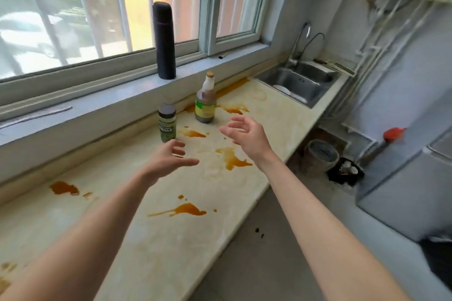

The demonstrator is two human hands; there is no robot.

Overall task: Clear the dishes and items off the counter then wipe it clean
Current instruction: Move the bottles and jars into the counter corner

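A pale stone counter (pixel 151 247) runs under the window, smeared with several orange-brown sauce spills (pixel 186 210). A small dark-capped jar with a green label (pixel 167 122) stands near the back edge. To its right stands a brown sauce bottle with a cork-coloured cap (pixel 206 100). My left hand (pixel 168 159) hovers just in front of the jar, fingers spread and holding nothing. My right hand (pixel 245 134) hovers to the right of the bottle, fingers loosely spread, empty.
A tall black flask (pixel 164 40) stands on the windowsill. A steel sink (pixel 300 82) with white dishes in it sits at the counter's far right end. On the floor beyond are a bucket (pixel 320 156) and a dark bag of rubbish (pixel 346 171). A grey cabinet stands at right.
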